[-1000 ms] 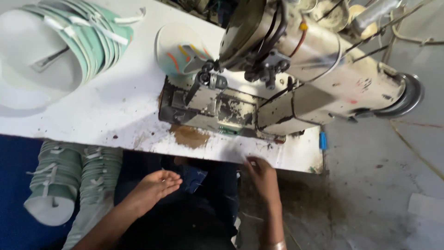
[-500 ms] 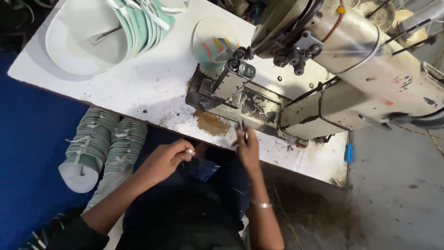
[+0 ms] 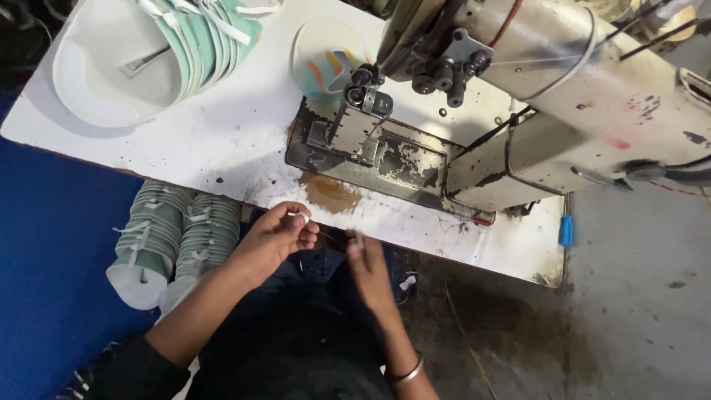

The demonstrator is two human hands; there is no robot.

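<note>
both hands meet at the near edge of the surface [image 3: 222, 148], left hand [image 3: 272, 238] pinching a small white piece [image 3: 302, 217], right hand [image 3: 368, 268] pinched on what may be thread, nothing yet under the sewing machine [image 3: 518, 81].

The sewing machine [image 3: 563, 81] is cream with dark stains and red marks. The table [image 3: 222, 141] is white, with a brown patch at its near edge. The stacked pieces [image 3: 178, 237] are pale green and white. The far piece [image 3: 322, 55] is white with coloured stripes. The floor covering [image 3: 44, 252] at left is blue.
</note>
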